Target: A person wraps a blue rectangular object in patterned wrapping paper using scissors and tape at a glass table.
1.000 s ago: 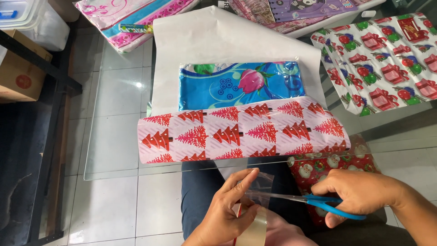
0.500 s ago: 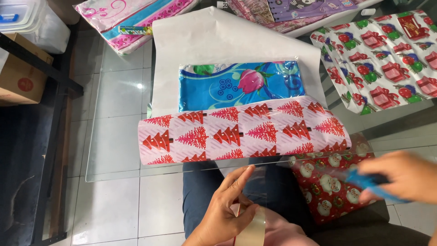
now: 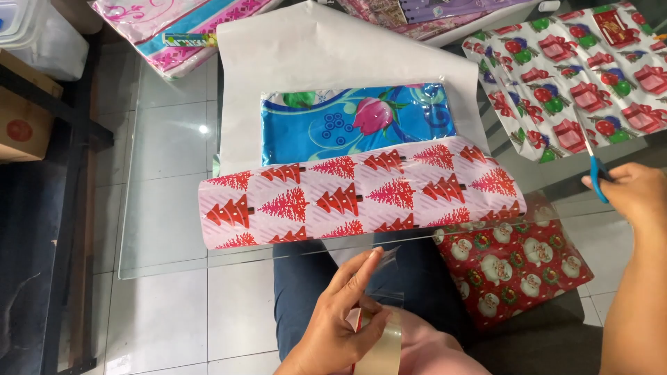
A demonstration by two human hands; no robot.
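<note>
My left hand (image 3: 344, 316) holds a roll of clear tape (image 3: 384, 347) over my lap, with a cut strip of tape (image 3: 385, 267) stuck to its raised fingers. My right hand (image 3: 625, 194) grips blue-handled scissors (image 3: 592, 161) above the glass table's right side, blades pointing away. On the glass table (image 3: 163, 229) lies white-backed wrapping paper with red trees (image 3: 361, 194), folded over a blue flowered package (image 3: 358, 125). The paper's white inner side (image 3: 333, 59) spreads out behind the package.
A red Santa-print wrapped parcel (image 3: 517, 267) sits under the glass by my right knee. Gift-print wrapping paper (image 3: 577, 76) lies at the right, pink packages (image 3: 174, 28) at the back. A cardboard box (image 3: 21, 118) and dark shelf frame stand at the left.
My right hand has swung the scissors from the tape at my lap up and right to the table's side. The tape strip is now cut free on my left fingers.
</note>
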